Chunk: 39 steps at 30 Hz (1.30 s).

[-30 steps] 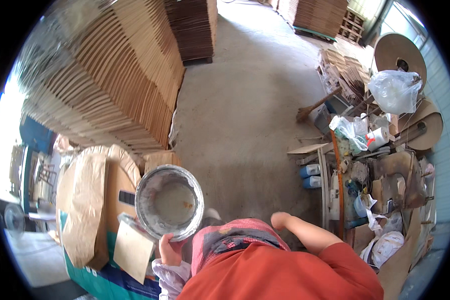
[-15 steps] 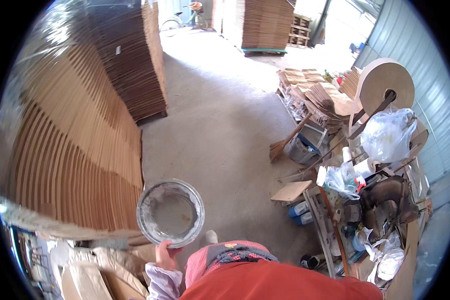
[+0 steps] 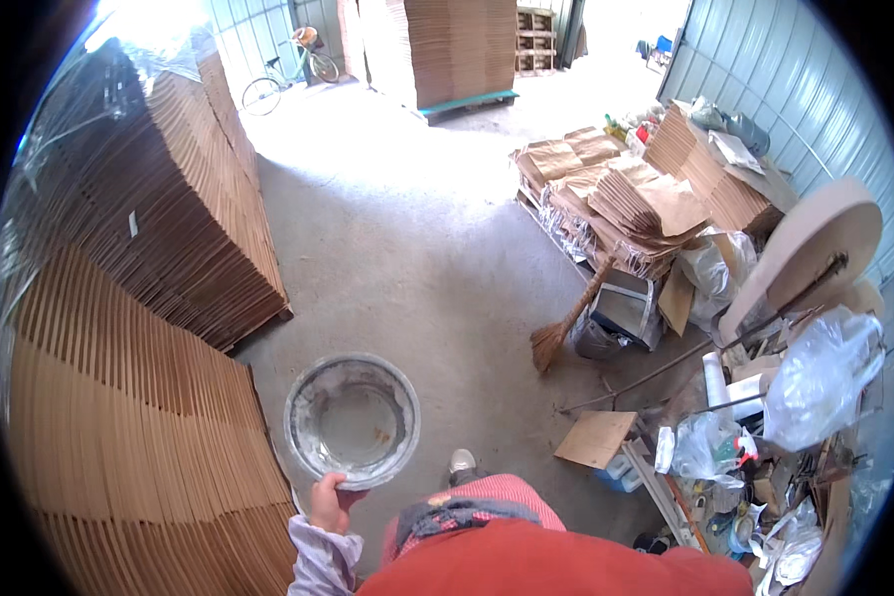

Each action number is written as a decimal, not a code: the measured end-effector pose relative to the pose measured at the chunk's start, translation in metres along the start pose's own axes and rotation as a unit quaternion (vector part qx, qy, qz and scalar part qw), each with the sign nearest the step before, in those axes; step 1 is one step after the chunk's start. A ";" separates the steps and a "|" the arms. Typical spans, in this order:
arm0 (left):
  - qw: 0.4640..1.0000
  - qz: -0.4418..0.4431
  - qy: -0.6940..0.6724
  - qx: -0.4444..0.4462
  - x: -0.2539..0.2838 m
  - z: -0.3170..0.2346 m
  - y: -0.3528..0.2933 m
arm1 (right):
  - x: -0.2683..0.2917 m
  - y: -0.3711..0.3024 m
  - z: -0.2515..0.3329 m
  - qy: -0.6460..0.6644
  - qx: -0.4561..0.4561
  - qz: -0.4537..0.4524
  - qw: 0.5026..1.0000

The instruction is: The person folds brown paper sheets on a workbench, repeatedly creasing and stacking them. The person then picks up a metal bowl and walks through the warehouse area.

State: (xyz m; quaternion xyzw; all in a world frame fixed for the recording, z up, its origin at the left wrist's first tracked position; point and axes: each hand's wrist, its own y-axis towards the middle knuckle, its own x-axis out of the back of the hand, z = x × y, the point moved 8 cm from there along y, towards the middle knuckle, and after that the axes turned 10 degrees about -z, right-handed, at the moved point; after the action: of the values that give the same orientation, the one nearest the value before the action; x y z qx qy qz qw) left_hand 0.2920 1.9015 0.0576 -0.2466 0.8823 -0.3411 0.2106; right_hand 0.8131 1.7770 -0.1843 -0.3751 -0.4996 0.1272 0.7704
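Observation:
My left hand [image 3: 329, 506] grips the near rim of a round grey basin [image 3: 410, 397], its thumb over the edge and its other fingers partly hidden beneath. Pale residue coats the basin's inner wall, and a small brownish spot marks its bottom. The basin hangs over the concrete floor in front of me, left of my body. My right hand does not show.
Tall stacks of flat cardboard [image 3: 129, 397] line the left side. To the right are a straw broom [image 3: 556, 338], a cluttered workbench [image 3: 675, 502], a large paper roll [image 3: 815, 248] and a pallet of brown paper sheets [image 3: 616, 189]. A bicycle [image 3: 293, 70] stands far back.
My view has shifted forward along the aisle, and the cardboard on the left now fills more of the lower left. The basin stays in my left hand, and my shoe shows further out.

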 end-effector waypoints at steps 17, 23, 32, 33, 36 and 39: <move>1.000 0.000 0.005 0.010 -0.223 -0.225 0.338 | 0.301 0.337 0.308 0.074 0.075 -0.092 0.990; 0.991 0.059 0.118 -0.013 -0.389 -0.345 0.453 | 0.310 0.359 0.253 0.111 -0.109 -0.034 0.987; 0.986 0.098 0.132 0.015 -0.657 -0.427 0.596 | 0.422 0.543 0.268 0.133 -0.148 -0.006 0.980; 0.986 0.102 0.131 0.012 -0.681 -0.433 0.604 | 0.446 0.574 0.273 0.123 -0.131 -0.011 0.984; 0.986 0.083 0.147 -0.014 -0.743 -0.454 0.633 | 0.552 0.662 0.298 0.107 -0.088 -0.054 0.989; 0.986 0.083 0.144 -0.008 -0.794 -0.469 0.665 | 0.689 0.745 0.348 0.142 -0.046 -0.133 0.980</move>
State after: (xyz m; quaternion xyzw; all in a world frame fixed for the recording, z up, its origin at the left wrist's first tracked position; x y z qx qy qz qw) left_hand 0.4717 3.0238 0.0681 -0.1226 0.9236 -0.3472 0.1067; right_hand 0.9677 2.8384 -0.1686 -0.3542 -0.4362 -0.0540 0.8255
